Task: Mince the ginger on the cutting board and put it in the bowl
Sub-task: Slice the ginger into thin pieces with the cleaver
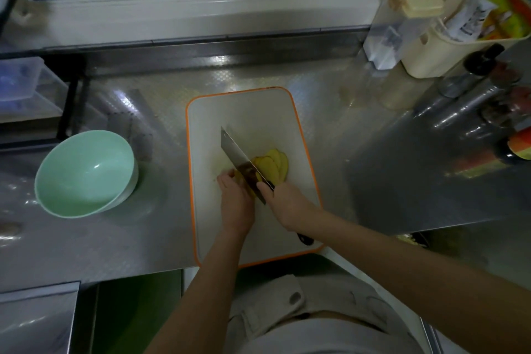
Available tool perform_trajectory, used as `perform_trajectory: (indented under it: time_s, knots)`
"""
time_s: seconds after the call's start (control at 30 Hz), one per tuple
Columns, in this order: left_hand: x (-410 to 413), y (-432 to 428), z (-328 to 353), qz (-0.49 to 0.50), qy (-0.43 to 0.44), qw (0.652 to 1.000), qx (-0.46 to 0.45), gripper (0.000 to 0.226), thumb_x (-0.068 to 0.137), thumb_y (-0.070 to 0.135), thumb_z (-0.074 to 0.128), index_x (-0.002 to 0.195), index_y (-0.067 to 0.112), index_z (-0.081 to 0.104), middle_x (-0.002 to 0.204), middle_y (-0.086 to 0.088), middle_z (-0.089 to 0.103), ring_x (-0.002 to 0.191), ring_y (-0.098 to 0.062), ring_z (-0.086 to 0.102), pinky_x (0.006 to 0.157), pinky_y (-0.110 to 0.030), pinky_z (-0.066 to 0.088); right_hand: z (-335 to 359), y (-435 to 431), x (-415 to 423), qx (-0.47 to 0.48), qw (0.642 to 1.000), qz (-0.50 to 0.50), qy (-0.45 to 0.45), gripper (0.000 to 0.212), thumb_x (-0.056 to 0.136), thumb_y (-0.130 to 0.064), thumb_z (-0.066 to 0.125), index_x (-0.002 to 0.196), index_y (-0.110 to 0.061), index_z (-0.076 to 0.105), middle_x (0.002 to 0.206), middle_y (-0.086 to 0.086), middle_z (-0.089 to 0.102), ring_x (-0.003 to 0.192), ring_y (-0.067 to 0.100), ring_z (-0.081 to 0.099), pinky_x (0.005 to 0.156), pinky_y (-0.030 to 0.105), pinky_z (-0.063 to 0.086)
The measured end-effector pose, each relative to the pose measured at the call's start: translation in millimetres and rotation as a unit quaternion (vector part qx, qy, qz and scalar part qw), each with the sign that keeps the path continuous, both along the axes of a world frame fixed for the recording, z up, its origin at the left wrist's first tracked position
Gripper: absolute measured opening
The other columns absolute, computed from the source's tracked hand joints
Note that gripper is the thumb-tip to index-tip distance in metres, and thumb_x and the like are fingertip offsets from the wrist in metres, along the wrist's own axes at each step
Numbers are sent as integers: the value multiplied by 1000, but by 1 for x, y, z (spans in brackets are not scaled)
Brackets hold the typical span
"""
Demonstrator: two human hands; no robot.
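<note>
There is one cutting board (253, 112), one cleaver (234, 149) and one green bowl (86, 169). There are two hands, a left hand (237, 201) and a right hand (287, 204). The ginger slices (273, 162) overlap in one small pile, at least four of them.

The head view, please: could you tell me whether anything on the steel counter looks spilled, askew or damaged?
Nothing stands out. The yellow ginger slices sit fanned on the orange-rimmed white cutting board, the left hand holds them, the right hand grips the steel cleaver, and the pale green bowl stands upright.
</note>
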State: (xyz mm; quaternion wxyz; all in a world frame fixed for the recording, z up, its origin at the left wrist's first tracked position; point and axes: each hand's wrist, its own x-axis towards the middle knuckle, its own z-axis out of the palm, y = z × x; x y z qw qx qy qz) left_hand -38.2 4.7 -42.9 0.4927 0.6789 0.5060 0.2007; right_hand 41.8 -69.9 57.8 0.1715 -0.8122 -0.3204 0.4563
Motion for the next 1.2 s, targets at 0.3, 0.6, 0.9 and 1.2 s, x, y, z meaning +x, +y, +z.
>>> perform_trajectory:
  time_s: [0.3, 0.6, 0.9, 1.2]
  knots:
    - [-1, -3, 2, -10, 2, 1000, 22, 22, 98, 12, 34, 119, 8, 33, 123, -14, 42, 100, -28, 53, 82, -48, 49, -7, -22, -4, 3, 1000, -21, 0, 47, 100, -40, 30, 60, -16, 36, 57, 0, 39, 49, 10, 36, 44, 21, 27]
    - [-2, -1, 3, -2, -8, 1000, 9, 27, 98, 11, 34, 124, 1, 34, 126, -17, 41, 100, -23, 51, 79, -34, 43, -14, -3, -5, 29, 999, -24, 28, 47, 100, -45, 26, 70, -13, 43, 76, 10, 51, 70, 22, 48, 67, 30, 38]
    - [-1, -2, 5, 6, -12, 1000, 6, 24, 98, 9, 33, 121, 3, 36, 123, -18, 43, 103, -26, 50, 83, -37, 45, -21, -26, -7, 14, 1000, -14, 23, 42, 101, -39, 29, 63, -23, 34, 64, 4, 45, 55, 15, 42, 52, 25, 33]
    - [-3, -2, 0, 0, -11, 1000, 28, 28, 97, 6, 34, 124, 4, 36, 124, -17, 44, 109, -28, 50, 88, -40, 46, -42, -8, -16, 26, 998, -53, 11, 45, 99, -41, 34, 67, -13, 45, 72, 12, 57, 62, 23, 50, 55, 29, 32]
